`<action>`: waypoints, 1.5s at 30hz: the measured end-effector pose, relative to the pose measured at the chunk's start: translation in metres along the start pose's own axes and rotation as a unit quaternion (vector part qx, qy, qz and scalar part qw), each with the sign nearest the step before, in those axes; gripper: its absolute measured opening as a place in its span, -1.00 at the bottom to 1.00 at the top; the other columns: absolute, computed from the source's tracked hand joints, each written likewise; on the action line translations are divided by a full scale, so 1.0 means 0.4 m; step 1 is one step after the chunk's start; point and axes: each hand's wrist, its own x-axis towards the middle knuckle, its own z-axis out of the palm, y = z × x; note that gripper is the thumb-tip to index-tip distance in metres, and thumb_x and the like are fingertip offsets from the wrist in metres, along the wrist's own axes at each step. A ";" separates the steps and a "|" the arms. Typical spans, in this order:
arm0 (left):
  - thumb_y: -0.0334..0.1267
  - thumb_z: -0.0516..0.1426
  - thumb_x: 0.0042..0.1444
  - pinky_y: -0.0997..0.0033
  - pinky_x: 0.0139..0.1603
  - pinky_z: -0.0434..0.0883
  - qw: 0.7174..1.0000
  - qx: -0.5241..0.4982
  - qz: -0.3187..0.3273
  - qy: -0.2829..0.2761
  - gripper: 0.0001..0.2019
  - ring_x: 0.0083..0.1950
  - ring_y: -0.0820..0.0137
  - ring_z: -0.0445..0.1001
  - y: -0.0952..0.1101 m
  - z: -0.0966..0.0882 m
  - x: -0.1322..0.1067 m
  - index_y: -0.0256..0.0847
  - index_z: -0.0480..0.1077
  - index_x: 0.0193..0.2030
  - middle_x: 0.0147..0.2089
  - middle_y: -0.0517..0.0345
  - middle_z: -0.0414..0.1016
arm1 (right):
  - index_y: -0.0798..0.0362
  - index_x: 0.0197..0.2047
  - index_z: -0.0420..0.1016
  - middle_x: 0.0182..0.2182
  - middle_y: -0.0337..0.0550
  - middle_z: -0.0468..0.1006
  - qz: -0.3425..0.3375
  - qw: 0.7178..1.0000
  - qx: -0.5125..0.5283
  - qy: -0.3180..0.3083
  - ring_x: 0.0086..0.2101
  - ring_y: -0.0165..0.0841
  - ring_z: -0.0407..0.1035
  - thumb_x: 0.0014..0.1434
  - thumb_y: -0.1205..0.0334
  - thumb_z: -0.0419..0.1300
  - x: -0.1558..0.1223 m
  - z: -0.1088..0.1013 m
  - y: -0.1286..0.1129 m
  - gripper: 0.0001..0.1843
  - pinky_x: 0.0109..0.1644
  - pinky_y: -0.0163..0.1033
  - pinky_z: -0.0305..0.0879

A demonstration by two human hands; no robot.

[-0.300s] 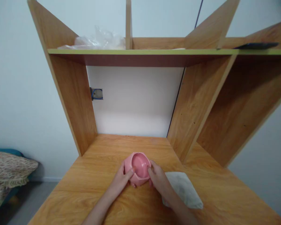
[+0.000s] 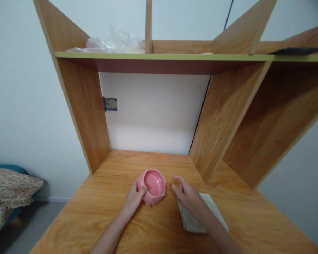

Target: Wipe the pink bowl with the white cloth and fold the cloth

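Note:
A pink faceted bowl [image 2: 155,183], which could be an ashtray, is tilted above the wooden desk [image 2: 137,229]. My left hand [image 2: 136,196] grips its left side, thumb over the rim and fingers underneath. To the right of the bowl, apart from it, my right hand [image 2: 184,192] has its fingers spread and slightly bent, with nothing in them. Below my right hand and forearm lies a folded pale grey cloth [image 2: 192,223], partly covered by the arm.
A wooden shelf unit [image 2: 82,116] rises at the back of the desk. On its upper shelf sit a clear plastic bag [image 2: 116,41] and a dark flat object [image 2: 295,51]. An uncovered socket box [image 2: 110,104] is in the wall. A patterned fringed cover [image 2: 13,185] is at far left.
My right hand has let go of the bowl and moved right, over the cloth's edge. The bowl has shifted slightly left in my left hand.

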 end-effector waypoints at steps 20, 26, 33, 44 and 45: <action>0.14 0.06 -0.03 0.59 -0.80 0.10 0.999 0.020 -0.016 -0.041 -0.36 -0.71 0.36 0.42 -0.001 0.010 0.001 -0.40 0.20 0.01 -0.69 0.24 0.39 | -0.04 -0.41 0.30 -0.47 -0.14 0.49 0.021 0.998 -0.046 0.036 -0.40 -0.24 0.38 0.13 0.03 -0.14 -0.046 -0.059 0.097 -0.71 -0.32 -0.22 0.19; 0.12 0.06 0.00 0.54 -0.77 0.20 0.999 0.010 0.001 -0.052 -0.37 -0.73 0.38 0.39 0.004 0.013 -0.011 -0.41 0.23 0.04 -0.69 0.24 0.39 | -0.01 -0.25 0.30 -0.36 -0.12 0.52 -0.026 0.991 0.066 0.117 -0.31 -0.26 0.40 0.18 -0.01 -0.15 -0.001 -0.038 0.008 -0.68 -0.26 -0.25 0.24; 0.17 0.03 0.00 0.54 -0.74 0.21 0.998 0.023 0.010 -0.063 -0.31 -0.72 0.37 0.39 0.008 0.011 -0.014 -0.40 0.22 0.08 -0.72 0.26 0.37 | -0.01 -0.24 0.31 -0.32 -0.16 0.51 -0.070 0.980 0.160 0.094 -0.26 -0.29 0.38 0.18 0.00 -0.10 0.015 0.041 -0.051 -0.71 -0.19 -0.26 0.27; 0.18 0.06 -0.01 0.50 -0.72 0.29 0.997 0.036 0.018 -0.061 -0.32 -0.68 0.38 0.41 0.003 0.009 -0.010 -0.39 0.23 0.07 -0.57 0.14 0.48 | -0.01 -0.37 0.50 -0.35 -0.10 0.53 -0.104 0.987 0.094 0.082 -0.24 -0.24 0.33 0.14 0.08 0.02 0.019 0.086 -0.039 -0.72 -0.08 -0.15 0.22; 0.17 0.07 -0.02 0.49 -0.71 0.31 0.997 0.039 0.020 -0.060 -0.33 -0.67 0.39 0.41 0.003 0.010 -0.012 -0.38 0.23 0.06 -0.49 0.08 0.52 | 0.00 -0.35 0.49 -0.35 -0.09 0.51 -0.099 0.985 0.101 0.094 -0.26 -0.25 0.33 0.13 0.10 0.01 0.023 0.089 -0.032 -0.73 -0.11 -0.17 0.24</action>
